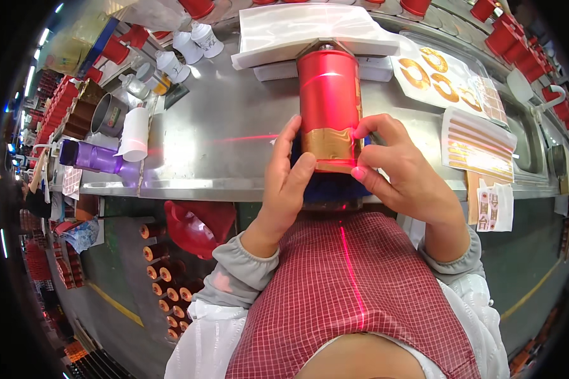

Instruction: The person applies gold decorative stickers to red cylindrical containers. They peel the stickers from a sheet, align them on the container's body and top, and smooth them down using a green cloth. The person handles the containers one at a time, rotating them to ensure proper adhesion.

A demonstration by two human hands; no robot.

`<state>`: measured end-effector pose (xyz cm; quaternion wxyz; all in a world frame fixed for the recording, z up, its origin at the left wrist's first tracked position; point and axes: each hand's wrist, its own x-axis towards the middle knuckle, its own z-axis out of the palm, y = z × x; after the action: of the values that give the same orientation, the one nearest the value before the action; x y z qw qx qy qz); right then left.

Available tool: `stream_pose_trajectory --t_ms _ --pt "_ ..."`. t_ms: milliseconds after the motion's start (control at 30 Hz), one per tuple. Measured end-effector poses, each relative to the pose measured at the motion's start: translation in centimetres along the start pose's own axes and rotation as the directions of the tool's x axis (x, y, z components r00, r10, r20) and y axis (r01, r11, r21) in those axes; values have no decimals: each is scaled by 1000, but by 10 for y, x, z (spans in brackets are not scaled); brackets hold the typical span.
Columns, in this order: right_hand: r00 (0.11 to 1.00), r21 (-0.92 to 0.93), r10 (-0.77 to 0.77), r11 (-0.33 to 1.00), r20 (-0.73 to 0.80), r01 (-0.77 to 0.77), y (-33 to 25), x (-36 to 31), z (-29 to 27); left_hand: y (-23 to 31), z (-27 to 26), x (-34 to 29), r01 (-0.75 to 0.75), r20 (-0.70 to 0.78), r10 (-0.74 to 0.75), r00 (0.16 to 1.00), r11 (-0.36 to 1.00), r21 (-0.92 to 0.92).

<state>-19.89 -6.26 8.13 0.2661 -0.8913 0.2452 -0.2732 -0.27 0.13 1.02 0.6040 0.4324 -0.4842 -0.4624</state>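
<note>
A glossy red bottle (329, 85) lies on a holder at the bench edge, its base toward me. Around its lower part runs a gold wavy-patterned decal band (327, 145). My left hand (283, 183) rests along the bottle's left side, fingers stretched out and thumb near the base. On the right side my right hand (392, 164) has curled fingers and thumb pinched at the band's right end; the exact grip is partly hidden. A red laser line crosses the bottle and my fingers. Dark blue cloth or padding (335, 188) shows under the base.
Right of the bottle lie a sheet of gold ring decals (446, 93) and a sheet of gold strips (477, 144). White sheets (265, 31) lie behind. At left stand a paper roll (134, 129), a purple bottle (91, 156) and small white cups (207, 41). A red basin (199, 227) sits below the bench.
</note>
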Motion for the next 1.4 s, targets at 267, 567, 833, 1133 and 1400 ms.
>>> stream_pose_trajectory --t_ms 267,567,833,1133,1400 --pt "991 19 131 991 1 -131 1 -2 1 -4 6 4 -44 -43 48 998 994 99" --pt "986 58 166 985 -15 -165 5 -5 6 -5 8 5 -56 -68 67 995 987 150" --pt "981 60 190 980 -25 -189 4 -5 7 -2 5 3 22 -60 -27 998 997 -79" --pt "981 108 193 976 -25 -189 6 -6 6 -8 7 3 -24 -76 30 997 996 89" --pt "982 108 188 977 -19 -185 8 -6 6 -8 8 2 -48 -86 62 994 987 153"
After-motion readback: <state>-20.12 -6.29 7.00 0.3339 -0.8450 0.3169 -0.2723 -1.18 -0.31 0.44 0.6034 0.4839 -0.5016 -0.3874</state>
